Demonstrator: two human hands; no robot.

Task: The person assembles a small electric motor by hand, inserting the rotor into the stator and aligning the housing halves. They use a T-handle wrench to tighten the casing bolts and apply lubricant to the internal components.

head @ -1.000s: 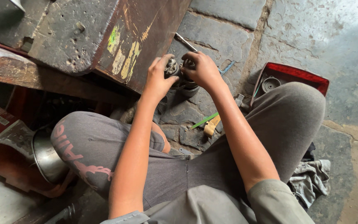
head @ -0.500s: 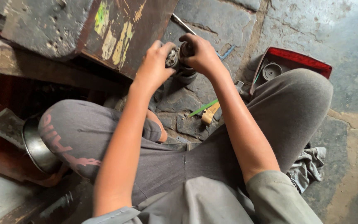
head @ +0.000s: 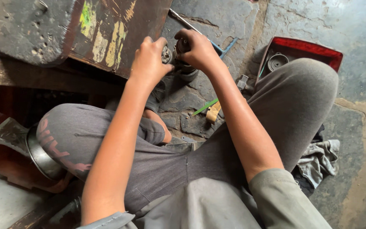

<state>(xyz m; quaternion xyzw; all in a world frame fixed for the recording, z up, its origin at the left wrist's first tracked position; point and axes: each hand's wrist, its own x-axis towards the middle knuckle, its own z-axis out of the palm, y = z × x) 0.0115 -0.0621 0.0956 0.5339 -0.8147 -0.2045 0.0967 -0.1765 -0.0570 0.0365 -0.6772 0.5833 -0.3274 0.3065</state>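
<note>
Metal part [head: 175, 53]: a small round, dark assembly, held between both hands just above the stone floor [head: 217, 25], beside the edge of a worn painted block [head: 106, 29]. Most of the part is hidden by the fingers, so its exact form cannot be told.

Left hand [head: 149, 61]: fingers curled together and pressed on the part's left side, thumb toward the centre. Right hand [head: 198, 48]: fingers closed over the top and right side of the part.

For good work at this step:
- Keep both grips firm and opposed, so the part does not twist out.
- Brace the forearms against the knees to steady the hands.
- Hold the part low over the floor, so that a slip costs little.
- Keep fingertips off any seam between mating pieces.

Nearby things: a long metal tool [head: 210, 40] lies on the floor just behind the right hand. A red tray [head: 318, 48] with a round grey piece [head: 277, 62] in it sits beside the right knee. A green-handled tool [head: 204, 107] and a wooden piece [head: 212, 112] lie between the legs. A rag [head: 318, 161] lies at the right thigh, and a steel bowl [head: 41, 154] sits under the left knee.
</note>
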